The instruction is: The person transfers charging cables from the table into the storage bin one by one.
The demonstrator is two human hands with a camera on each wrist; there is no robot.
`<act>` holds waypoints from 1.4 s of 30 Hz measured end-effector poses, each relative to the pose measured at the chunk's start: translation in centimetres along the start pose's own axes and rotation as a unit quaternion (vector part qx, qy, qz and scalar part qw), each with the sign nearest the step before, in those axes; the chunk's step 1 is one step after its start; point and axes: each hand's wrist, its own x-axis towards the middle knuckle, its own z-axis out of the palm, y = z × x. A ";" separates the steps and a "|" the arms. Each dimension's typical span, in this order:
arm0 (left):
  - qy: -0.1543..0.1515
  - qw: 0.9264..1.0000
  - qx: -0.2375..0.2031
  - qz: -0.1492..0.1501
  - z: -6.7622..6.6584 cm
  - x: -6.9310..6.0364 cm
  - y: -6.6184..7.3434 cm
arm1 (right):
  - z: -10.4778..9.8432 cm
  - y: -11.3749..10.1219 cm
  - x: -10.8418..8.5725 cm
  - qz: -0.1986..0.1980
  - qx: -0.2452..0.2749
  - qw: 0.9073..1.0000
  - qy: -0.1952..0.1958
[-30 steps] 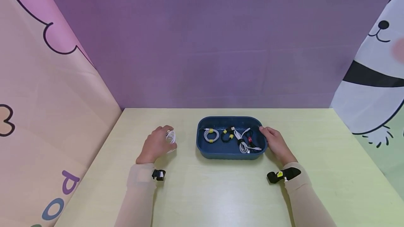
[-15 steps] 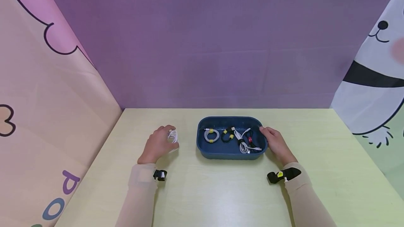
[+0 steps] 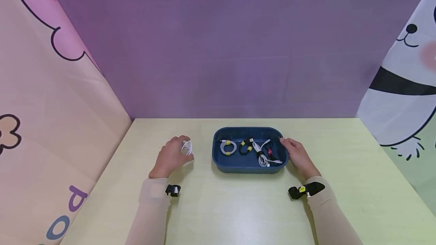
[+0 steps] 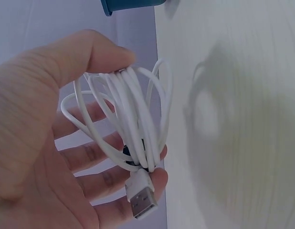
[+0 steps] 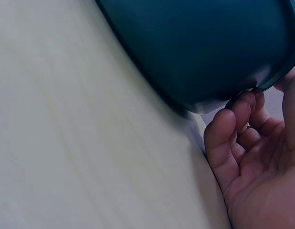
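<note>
My left hand (image 3: 170, 157) holds a coiled white USB cable (image 4: 131, 114) above the table, left of the bin. In the left wrist view the thumb presses the top of the coil and the curled fingers support it from below. A metal USB plug (image 4: 143, 202) hangs at the lower end, beside a dark tie. My right hand (image 3: 299, 156) grips the right end of a blue plastic bin (image 3: 250, 169), thumb at the rim and fingers curled against the outer wall (image 5: 185, 57). The bin stands upright on the table.
Inside the bin lie a white coiled cable with yellow ties (image 3: 228, 148), a black cable with yellow ties (image 3: 245, 146), a white cable with a black tie (image 3: 263, 158) and a dark cable with a red tie (image 3: 270, 151). A purple backdrop (image 3: 238, 48) rises behind the table (image 3: 218, 207).
My left hand has shifted slightly right with the white USB cable, then nearly stopped. The right hand and the bin have stayed in place.
</note>
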 end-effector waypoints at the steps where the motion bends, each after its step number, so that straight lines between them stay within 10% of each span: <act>1: 0.001 1.000 0.000 0.000 0.0 0.0 0.0 | 0.0 0.0 0.1 0.001 -0.001 1.000 -0.001; 42: 0.017 1.000 0.000 0.014 0.0 0.0 1.2 | -0.1 0.2 0.2 0.003 0.000 1.000 0.001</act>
